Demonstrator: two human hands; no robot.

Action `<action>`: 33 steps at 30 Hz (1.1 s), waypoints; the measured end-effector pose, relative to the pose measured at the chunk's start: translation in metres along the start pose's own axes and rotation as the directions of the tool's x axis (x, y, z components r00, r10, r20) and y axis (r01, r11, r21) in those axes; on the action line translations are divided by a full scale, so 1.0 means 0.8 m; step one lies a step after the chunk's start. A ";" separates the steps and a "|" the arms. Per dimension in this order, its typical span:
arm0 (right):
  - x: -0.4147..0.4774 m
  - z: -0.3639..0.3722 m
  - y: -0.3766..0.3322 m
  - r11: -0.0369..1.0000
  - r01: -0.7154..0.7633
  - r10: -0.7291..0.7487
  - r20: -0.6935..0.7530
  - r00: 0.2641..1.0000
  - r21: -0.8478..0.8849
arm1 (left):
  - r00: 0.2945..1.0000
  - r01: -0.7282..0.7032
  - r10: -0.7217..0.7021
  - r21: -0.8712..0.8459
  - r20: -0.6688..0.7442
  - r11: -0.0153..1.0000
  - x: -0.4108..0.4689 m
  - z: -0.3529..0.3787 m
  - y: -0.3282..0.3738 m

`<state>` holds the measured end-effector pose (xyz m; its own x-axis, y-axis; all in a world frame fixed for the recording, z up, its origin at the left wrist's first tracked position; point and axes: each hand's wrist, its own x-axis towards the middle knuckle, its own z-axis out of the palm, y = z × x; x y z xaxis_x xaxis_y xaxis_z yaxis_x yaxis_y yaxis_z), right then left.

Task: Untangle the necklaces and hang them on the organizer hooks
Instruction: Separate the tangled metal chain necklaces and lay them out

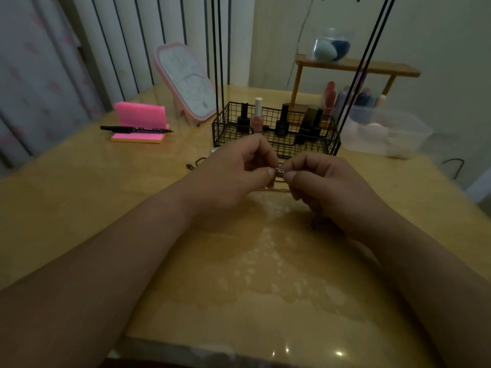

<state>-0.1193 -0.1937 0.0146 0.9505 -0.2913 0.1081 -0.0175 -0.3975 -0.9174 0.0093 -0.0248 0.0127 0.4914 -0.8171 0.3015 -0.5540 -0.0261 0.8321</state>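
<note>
My left hand and my right hand meet above the middle of the table, fingertips together. Between them they pinch a small silvery knot of necklace chain. A thin strand of chain runs between the hands just below the knot, and a bit of chain shows on the table under my right wrist. The black wire organizer stands right behind the hands; its thin uprights rise out of the top of the view, so its hooks are mostly cut off.
Nail polish bottles fill the organizer's basket. A pink mirror, pink sticky notes with a black pen sit back left. A wooden shelf and clear plastic box stand back right. A dark clip lies left of my hands.
</note>
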 end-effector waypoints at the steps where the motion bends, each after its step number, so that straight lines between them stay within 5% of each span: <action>1: 0.000 0.000 -0.001 1.000 -0.010 0.010 0.001 1.000 0.005 | 1.000 -0.010 0.011 0.013 -0.006 1.000 0.000 0.000 0.000; 19: -0.002 0.000 -0.005 0.996 0.034 -0.033 -0.015 0.999 0.077 | 0.996 -0.085 0.088 0.130 -0.013 0.988 0.000 0.004 -0.005; 33: 0.000 0.001 0.002 0.985 0.093 -0.103 -0.057 0.993 -0.146 | 0.999 -0.053 0.054 0.063 -0.010 0.997 0.002 0.003 -0.006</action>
<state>-0.1187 -0.1934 0.0130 0.9281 -0.2980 0.2233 0.0264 -0.5455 -0.8377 0.0112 -0.0274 0.0085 0.4674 -0.8118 0.3501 -0.6203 -0.0191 0.7841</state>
